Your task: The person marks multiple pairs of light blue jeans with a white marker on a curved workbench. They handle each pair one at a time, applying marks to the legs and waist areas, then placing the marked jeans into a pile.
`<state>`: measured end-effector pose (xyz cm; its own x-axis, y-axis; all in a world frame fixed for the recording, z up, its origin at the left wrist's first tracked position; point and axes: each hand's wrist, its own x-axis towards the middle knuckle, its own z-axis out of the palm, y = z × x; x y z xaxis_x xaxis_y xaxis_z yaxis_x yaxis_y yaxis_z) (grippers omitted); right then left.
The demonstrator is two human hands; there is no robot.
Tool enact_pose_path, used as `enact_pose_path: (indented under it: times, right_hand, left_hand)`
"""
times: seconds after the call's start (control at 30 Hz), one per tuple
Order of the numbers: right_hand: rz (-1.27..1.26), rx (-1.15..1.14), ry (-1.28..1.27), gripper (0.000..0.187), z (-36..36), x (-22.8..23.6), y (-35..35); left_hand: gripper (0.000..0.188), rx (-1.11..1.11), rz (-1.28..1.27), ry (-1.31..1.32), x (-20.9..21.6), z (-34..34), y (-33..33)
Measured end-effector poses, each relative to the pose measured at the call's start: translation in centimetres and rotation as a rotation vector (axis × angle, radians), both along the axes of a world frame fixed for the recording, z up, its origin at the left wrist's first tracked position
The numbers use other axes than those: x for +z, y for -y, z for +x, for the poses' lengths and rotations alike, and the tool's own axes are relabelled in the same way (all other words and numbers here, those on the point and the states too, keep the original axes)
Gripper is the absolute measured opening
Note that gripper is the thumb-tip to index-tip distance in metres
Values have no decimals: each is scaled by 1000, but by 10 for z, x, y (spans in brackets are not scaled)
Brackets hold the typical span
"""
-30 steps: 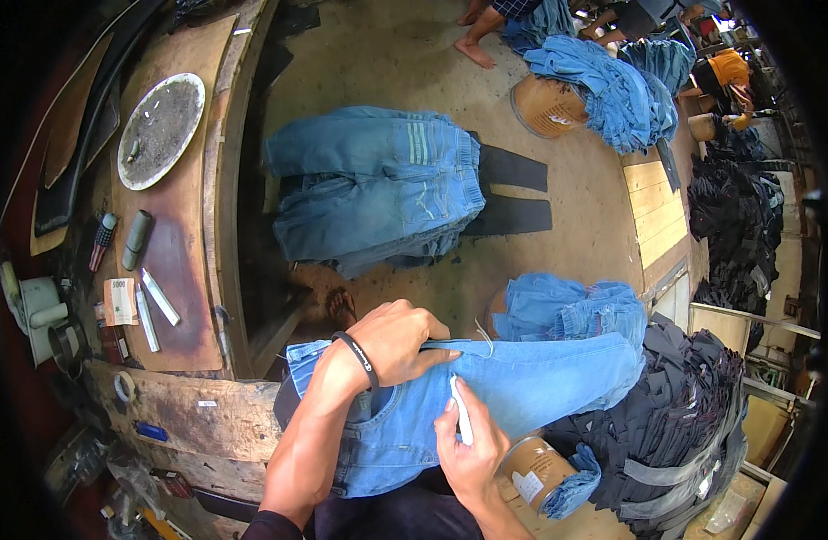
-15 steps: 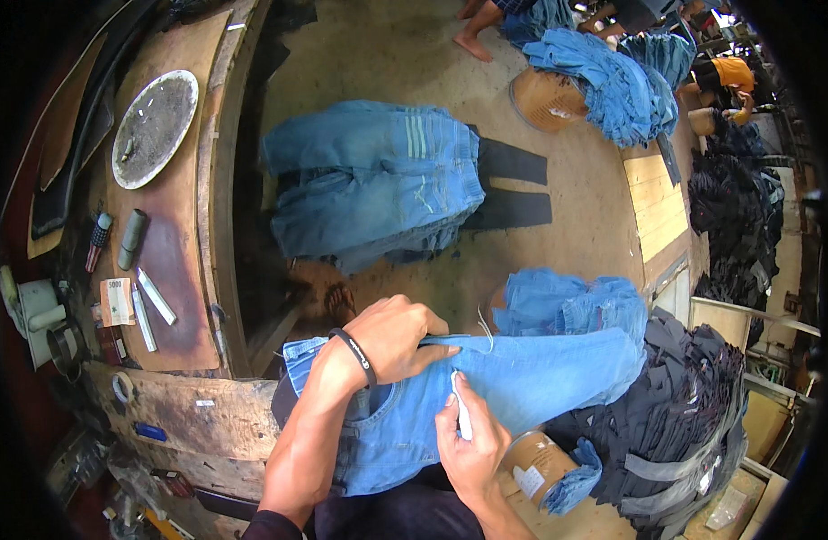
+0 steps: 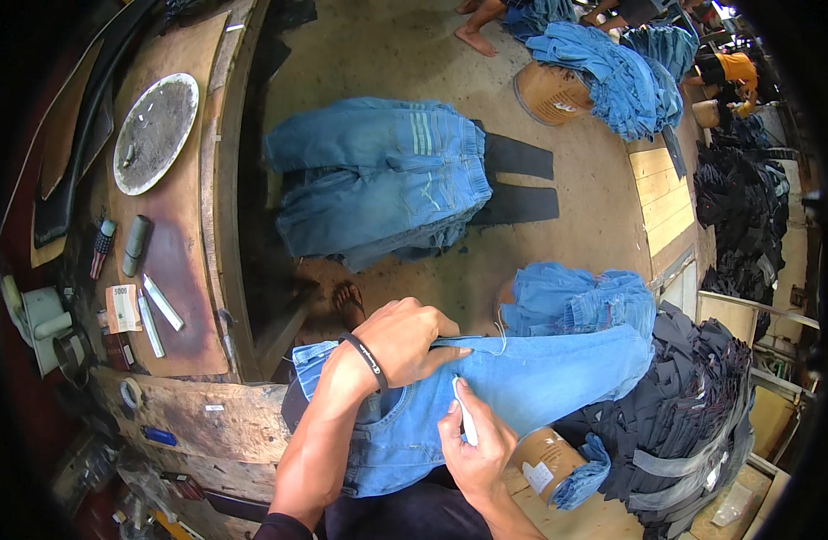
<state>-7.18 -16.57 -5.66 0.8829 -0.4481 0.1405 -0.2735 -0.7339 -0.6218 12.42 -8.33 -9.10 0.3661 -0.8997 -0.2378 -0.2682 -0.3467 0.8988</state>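
Note:
A pair of light-blue jeans [image 3: 549,360] lies stretched across in front of me, its waist end at the left and a leg reaching right. My left hand [image 3: 405,340], a black band on its wrist, rests on the upper edge of the denim and pinches it between thumb and fingers. Loose pale threads stick up from that edge just beyond the fingertips. Below, my right hand [image 3: 478,443] grips a slim white pen-like tool [image 3: 468,418]. Its tip points up at the denim, close under my left thumb; whether it touches the cloth I cannot tell.
A wooden bench [image 3: 175,270] at left carries a round dusty tray [image 3: 157,135], two white sticks and a banknote. Denim trousers [image 3: 378,175] lie beyond. Dark cloth pieces [image 3: 666,414] are heaped at right, beside a brown drum [image 3: 547,459]. Other people work at the far right.
The view has shifted slightly, so most things sit a little differently in the picture. Both hands keep their grip, the white tool's tip still by the denim beneath my left thumb.

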Motion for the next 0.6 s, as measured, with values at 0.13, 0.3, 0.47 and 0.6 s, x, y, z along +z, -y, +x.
enact_pose_path:
  times: [0.13,0.3,0.47,0.6]
  right_hand:
    - [3,13,-51,38,-2,-3,-1]
    - [134,-90,-22,34,-17,5,0]
    - [150,-211,-21,31,-35,18,5]
    - [122,-14,-41,32,-39,15,1]
  left_hand:
    - [32,-1,-3,1,-5,-1,-2]
    - [35,-5,69,-21,5,-2,0]
    - [44,-4,223,317,35,-23,7]
    - [35,17,203,175,30,-26,3]
